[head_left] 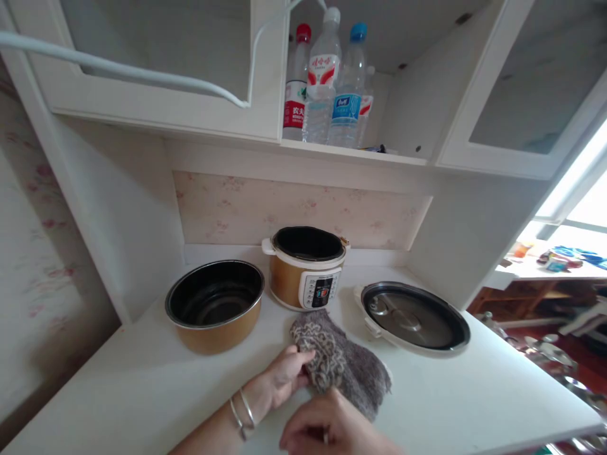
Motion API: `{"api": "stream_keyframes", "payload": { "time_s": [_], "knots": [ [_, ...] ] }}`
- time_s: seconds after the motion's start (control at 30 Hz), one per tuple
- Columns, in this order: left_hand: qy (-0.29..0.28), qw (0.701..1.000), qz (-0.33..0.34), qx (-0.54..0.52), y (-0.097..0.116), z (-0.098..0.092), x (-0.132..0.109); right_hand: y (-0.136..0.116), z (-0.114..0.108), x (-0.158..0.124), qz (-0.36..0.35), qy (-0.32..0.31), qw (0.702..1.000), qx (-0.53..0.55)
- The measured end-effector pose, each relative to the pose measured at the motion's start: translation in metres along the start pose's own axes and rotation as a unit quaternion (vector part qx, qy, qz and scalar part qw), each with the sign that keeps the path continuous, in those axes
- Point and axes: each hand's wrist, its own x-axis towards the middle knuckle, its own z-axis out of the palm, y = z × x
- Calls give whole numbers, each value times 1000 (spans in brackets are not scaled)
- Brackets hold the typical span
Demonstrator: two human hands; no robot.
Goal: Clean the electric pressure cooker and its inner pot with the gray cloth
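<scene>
A brown-grey rag (360, 370) with a pale pattern lies bunched on the white counter. My left hand (287, 373), with two bangles on its wrist, grips the rag's left side between thumb and fingers. In front of the rag's near edge is my right hand (336, 426), its fingers curled inward; whether they hold anything is hidden. Just behind the rag stands a gold and white electric cooker body (287, 281), open at the top. To the left sits a round gold inner pot (215, 332), dark inside. The cooker lid (412, 319) rests underside up on the right.
The white counter (427, 404) runs beneath a wall cabinet (265, 126). Several plastic bottles (322, 95) stand on its open shelf. A white cable (156, 79) hangs across the left cabinet door. Beyond the counter's right edge are metal items (545, 360) and a cluttered sill.
</scene>
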Motion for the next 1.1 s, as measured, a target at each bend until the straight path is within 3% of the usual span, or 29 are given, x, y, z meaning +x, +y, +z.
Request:
{"api": "stream_keyframes", "payload": {
  "time_s": [0.1,0.17,0.23,0.33,0.37,0.43,0.57,0.77,0.97,1.1],
  "knots": [
    [-1,988,44,146,20,-32,-38,-19,-16,38,-20,75,995,58],
    [55,970,75,226,42,-58,-73,-18,-25,70,-17,128,989,72],
    [141,936,155,284,70,-87,-112,-9,-31,103,3,154,985,76],
    [345,846,283,292,113,-134,-162,1,-37,145,38,174,982,67],
    [400,815,312,281,125,-149,-173,1,-40,157,50,181,980,62],
    [448,786,308,294,146,-174,-186,-1,-45,177,75,193,977,51],
    [442,784,228,371,167,-203,-178,-11,-55,206,106,180,977,45],
    [394,805,166,411,184,-216,-147,-10,-54,222,120,137,982,43],
    [362,809,169,431,187,-221,-128,-14,-41,224,121,133,984,7],
    [368,804,218,414,191,-213,-135,-34,-49,220,91,180,979,-37]
  ]
}}
